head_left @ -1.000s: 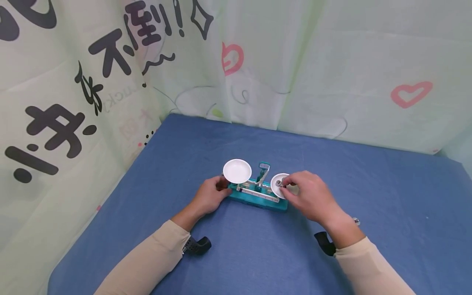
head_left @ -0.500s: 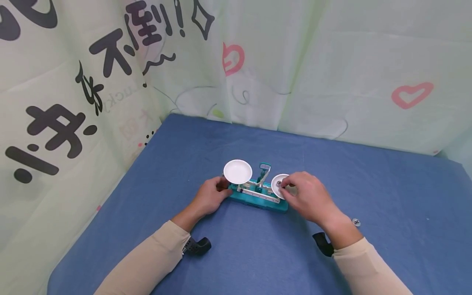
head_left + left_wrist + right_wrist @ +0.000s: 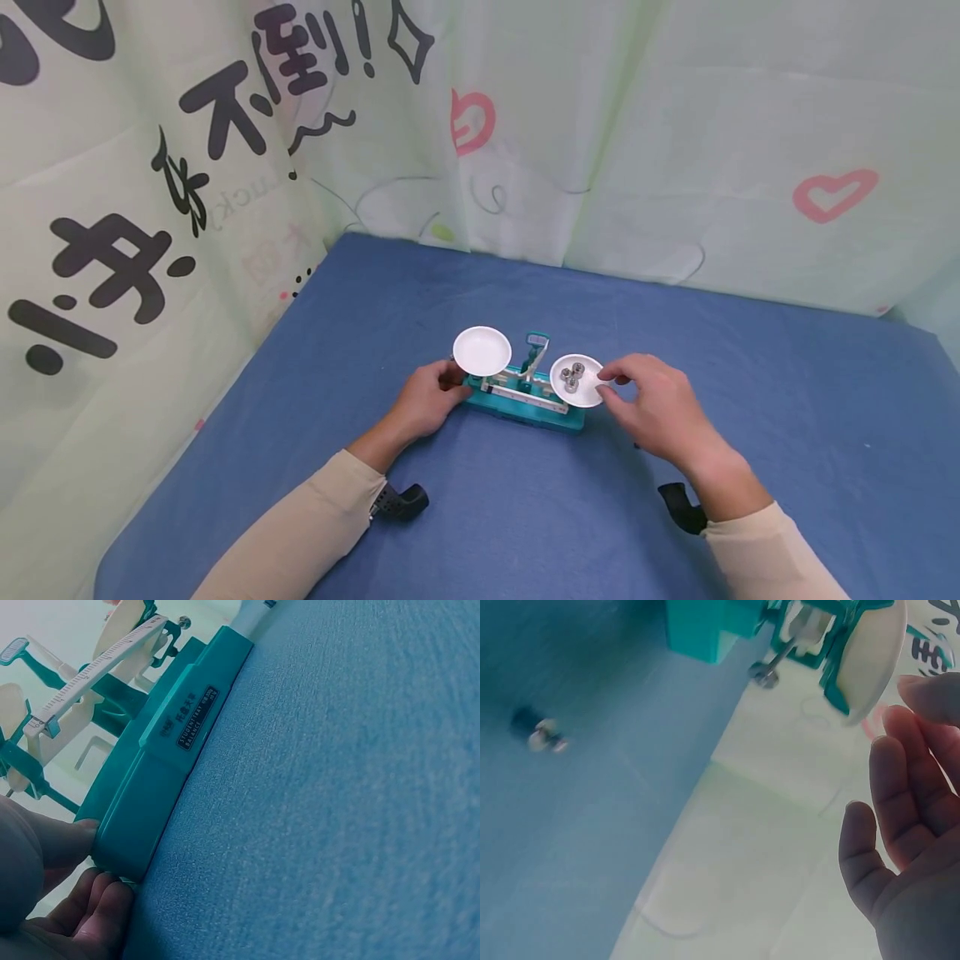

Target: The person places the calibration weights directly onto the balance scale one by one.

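Note:
A teal balance scale stands on the blue-covered table with two white pans. Its left pan holds nothing. Three small metal weights sit together in the right pan. My left hand grips the left end of the base; the left wrist view shows the thumb against its side and curled fingers at its end. Just off the right pan's outer rim is my right hand, fingers loosely bent and holding nothing. In the right wrist view its fingertips are apart from the pan.
Another small metal piece lies on the table in the right wrist view, somewhat blurred. A pale printed curtain hangs behind and to the left of the blue table.
My right hand has let go of a metal weight in the right pan and drawn back to the right, uncovering the weights. The left hand stays on the base.

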The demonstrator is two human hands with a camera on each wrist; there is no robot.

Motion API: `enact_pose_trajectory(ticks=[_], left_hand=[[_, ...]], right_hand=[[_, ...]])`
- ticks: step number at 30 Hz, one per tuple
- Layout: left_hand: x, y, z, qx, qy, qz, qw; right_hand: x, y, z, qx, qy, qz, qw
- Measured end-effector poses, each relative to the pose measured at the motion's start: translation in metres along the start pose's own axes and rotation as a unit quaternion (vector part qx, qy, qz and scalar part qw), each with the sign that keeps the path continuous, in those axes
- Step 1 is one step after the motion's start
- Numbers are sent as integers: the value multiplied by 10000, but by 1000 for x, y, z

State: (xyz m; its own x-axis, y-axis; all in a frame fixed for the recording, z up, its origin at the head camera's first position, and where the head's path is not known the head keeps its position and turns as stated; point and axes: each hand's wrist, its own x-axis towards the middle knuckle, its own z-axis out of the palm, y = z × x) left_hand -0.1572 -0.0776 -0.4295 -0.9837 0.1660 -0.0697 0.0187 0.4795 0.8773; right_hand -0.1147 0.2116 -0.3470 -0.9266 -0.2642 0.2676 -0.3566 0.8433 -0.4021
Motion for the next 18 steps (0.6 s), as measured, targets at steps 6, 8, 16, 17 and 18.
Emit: enact_pose_trajectory(ticks=[6, 8, 16, 17, 18], left_hand=[[0, -1, 0, 1, -1, 13, 10000], [0, -1, 0, -21, 6, 22, 10000], [0, 0, 0, 30, 7, 7, 10000], [0, 0, 0, 53, 7, 1, 10000], [-1, 0, 0, 72, 7, -4, 10000]], right_hand=[[-15, 17, -3, -92, 64, 136, 9998], [-20, 24, -2, -128, -13, 208, 9997], [-33, 43, 4, -345, -657, 693, 9948], [-34, 45, 5, -359, -725, 696, 9943], [-35, 47, 5, -357, -794, 700, 9937]])
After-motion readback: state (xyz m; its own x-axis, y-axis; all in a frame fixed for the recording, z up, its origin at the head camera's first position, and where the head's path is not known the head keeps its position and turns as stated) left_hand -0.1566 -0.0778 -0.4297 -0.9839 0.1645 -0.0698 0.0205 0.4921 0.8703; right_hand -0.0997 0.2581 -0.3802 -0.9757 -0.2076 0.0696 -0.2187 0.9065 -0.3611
